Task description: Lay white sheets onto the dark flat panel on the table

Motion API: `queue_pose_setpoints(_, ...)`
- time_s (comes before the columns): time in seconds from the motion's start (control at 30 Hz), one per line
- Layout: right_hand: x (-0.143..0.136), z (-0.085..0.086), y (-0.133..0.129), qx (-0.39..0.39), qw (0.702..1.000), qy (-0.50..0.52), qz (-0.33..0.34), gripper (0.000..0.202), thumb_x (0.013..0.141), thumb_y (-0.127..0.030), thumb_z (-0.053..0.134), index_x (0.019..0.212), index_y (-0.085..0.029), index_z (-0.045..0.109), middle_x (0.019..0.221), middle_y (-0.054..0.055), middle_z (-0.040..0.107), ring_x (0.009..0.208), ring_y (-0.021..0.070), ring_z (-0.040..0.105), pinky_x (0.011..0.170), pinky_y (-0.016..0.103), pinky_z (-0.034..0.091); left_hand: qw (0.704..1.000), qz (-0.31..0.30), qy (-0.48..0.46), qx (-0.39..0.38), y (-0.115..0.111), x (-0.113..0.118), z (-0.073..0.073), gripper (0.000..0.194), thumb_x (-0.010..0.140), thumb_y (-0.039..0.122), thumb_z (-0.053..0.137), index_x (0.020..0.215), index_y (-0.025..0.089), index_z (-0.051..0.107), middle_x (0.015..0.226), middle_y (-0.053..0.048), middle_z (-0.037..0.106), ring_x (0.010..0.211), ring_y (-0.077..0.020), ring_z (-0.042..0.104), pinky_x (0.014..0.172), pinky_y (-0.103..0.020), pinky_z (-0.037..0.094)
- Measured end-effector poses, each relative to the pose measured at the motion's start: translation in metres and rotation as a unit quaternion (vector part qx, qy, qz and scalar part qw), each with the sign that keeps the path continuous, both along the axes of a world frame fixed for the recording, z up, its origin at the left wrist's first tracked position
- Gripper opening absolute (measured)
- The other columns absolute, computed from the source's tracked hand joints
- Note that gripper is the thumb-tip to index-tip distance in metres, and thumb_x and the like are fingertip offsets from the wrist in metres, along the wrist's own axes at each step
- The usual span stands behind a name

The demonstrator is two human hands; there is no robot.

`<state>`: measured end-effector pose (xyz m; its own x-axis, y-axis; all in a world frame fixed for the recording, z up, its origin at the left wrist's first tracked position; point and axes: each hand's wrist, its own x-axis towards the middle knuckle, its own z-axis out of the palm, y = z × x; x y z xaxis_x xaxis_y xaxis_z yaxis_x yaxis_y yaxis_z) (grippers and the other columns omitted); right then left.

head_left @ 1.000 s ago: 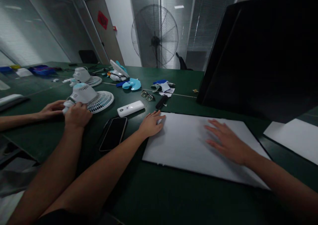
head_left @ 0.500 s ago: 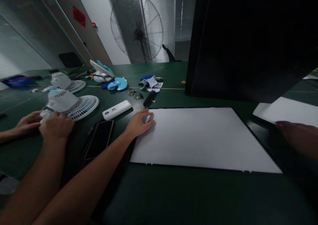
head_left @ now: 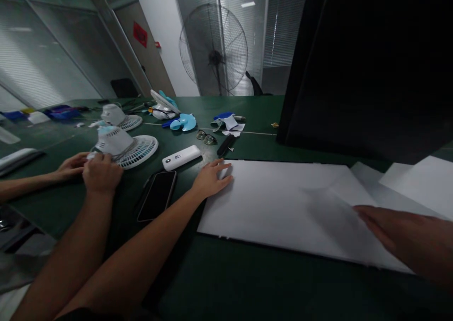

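Observation:
A flat white panel (head_left: 262, 207) with a thin black edge lies on the green table before me. My left hand (head_left: 211, 178) rests on its far left corner, fingers spread and empty. Over the panel's right part, my right hand (head_left: 406, 236) grips a thin white sheet (head_left: 331, 210), its fingers pressed together on it. The sheet is blurred and slants above the panel, and the hand covers part of it. More white sheets (head_left: 424, 184) lie to the right of the panel.
A large black screen (head_left: 361, 75) stands behind the panel. Left of my arm are a phone (head_left: 158, 196), a white power bank (head_left: 181, 158) and glasses (head_left: 206, 137). Another person's hands (head_left: 102, 173) work at a white fan part (head_left: 138, 152). A blue fan blade (head_left: 183, 122) lies farther back.
My right hand has moved left from the sheets at the right, bringing a white sheet over the panel. My left hand stays on the corner. The view has turned slightly left.

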<state>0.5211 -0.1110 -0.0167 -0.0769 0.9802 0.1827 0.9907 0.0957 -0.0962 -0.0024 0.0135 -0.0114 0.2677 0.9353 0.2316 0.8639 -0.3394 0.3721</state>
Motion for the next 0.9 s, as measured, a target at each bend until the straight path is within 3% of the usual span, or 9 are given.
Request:
queue_pose_setpoints(0.07,-0.051,0.003,-0.013,-0.059,0.991,-0.019,0.119,0.041,0.098,-0.051,0.049,0.123,-0.040,0.080,0.115,0.012,0.076,0.090,0.0291,0.076,0.082,0.047,0.064,1.000,0.003,0.006,-0.001,-0.001,0.000,0.001,0.050,0.095,0.048,0.071,0.141,0.027,0.074,0.160,-0.010,0.058,0.141,-0.0322,0.063,0.126,-0.047,0.044)
queue_pose_setpoints(0.13,-0.097,0.006,-0.027,-0.043,0.969,-0.027,0.240,0.046,0.100,-0.047,0.044,0.133,-0.038,0.075,0.126,0.008,0.073,0.102,0.0294,0.076,0.094,0.050,0.066,1.000,0.005,0.011,-0.002,-0.002,0.001,0.002,0.048,0.097,0.048,0.069,0.140,0.028,0.074,0.160,-0.009,0.058,0.140,-0.0315,0.063,0.125,-0.046,0.045)
queue_pose_setpoints(0.27,-0.153,0.013,-0.044,-0.001,0.946,-0.020,0.324,0.054,0.104,-0.058,0.045,0.148,-0.032,0.064,0.155,0.005,0.051,0.134,0.0331,0.062,0.105,0.054,0.061,1.000,-0.009,0.001,-0.008,-0.003,0.000,0.005,0.049,0.110,0.053,0.044,0.138,0.027,0.075,0.157,-0.009,0.060,0.144,-0.0306,0.059,0.124,-0.048,0.045)
queue_pose_setpoints(0.5,-0.170,0.034,-0.049,-0.202,0.906,0.032,0.370,0.077,0.102,-0.068,0.049,0.167,-0.033,0.029,0.171,0.004,0.019,0.156,0.0363,0.032,0.122,0.057,0.044,0.999,-0.014,0.027,-0.018,-0.004,0.000,0.003,0.070,0.098,0.076,0.057,0.144,0.025,0.070,0.164,-0.014,0.053,0.150,-0.0371,0.052,0.128,-0.055,0.036)
queue_pose_setpoints(0.6,-0.167,0.042,-0.053,-0.187,0.898,0.060,0.395,0.078,0.102,-0.063,0.052,0.169,-0.032,0.025,0.171,0.005,0.020,0.155,0.0322,0.037,0.118,0.049,0.051,0.999,-0.018,0.046,-0.013,-0.004,0.001,0.002,0.082,0.090,0.083,0.064,0.148,0.024,0.067,0.166,-0.016,0.050,0.151,-0.0391,0.050,0.128,-0.057,0.036)
queue_pose_setpoints(0.67,-0.161,0.044,-0.054,-0.100,0.899,0.061,0.423,0.074,0.103,-0.057,0.053,0.169,-0.031,0.031,0.171,0.005,0.024,0.150,0.0293,0.046,0.109,0.041,0.059,0.998,-0.021,0.053,-0.007,-0.004,0.001,0.001,0.088,0.085,0.084,0.069,0.148,0.023,0.066,0.166,-0.018,0.049,0.151,-0.0401,0.050,0.127,-0.057,0.037)
queue_pose_setpoints(0.73,-0.151,0.042,-0.051,0.031,0.906,0.040,0.420,0.062,0.104,-0.050,0.051,0.163,-0.030,0.046,0.169,0.005,0.033,0.146,0.0293,0.052,0.102,0.040,0.064,0.998,-0.021,0.056,-0.005,-0.004,0.001,0.001,0.091,0.081,0.084,0.073,0.148,0.022,0.065,0.166,-0.020,0.049,0.152,-0.0409,0.049,0.127,-0.058,0.036)
queue_pose_setpoints(0.8,-0.139,0.033,-0.045,0.143,0.926,-0.007,0.349,0.051,0.105,-0.046,0.046,0.148,-0.026,0.065,0.159,0.008,0.051,0.137,0.0321,0.061,0.100,0.049,0.065,0.998,-0.020,0.056,-0.007,-0.004,0.001,0.000,0.092,0.080,0.082,0.075,0.148,0.022,0.065,0.166,-0.020,0.049,0.152,-0.0409,0.049,0.127,-0.059,0.036)
queue_pose_setpoints(0.9,-0.122,0.013,-0.034,0.175,0.963,-0.088,0.183,0.061,0.107,-0.053,0.034,0.122,-0.015,0.079,0.129,0.016,0.072,0.117,0.0357,0.071,0.099,0.061,0.062,0.998,-0.019,0.055,-0.007,-0.004,0.001,0.000,0.090,0.081,0.081,0.075,0.149,0.023,0.064,0.166,-0.019,0.048,0.152,-0.0411,0.049,0.127,-0.060,0.036)
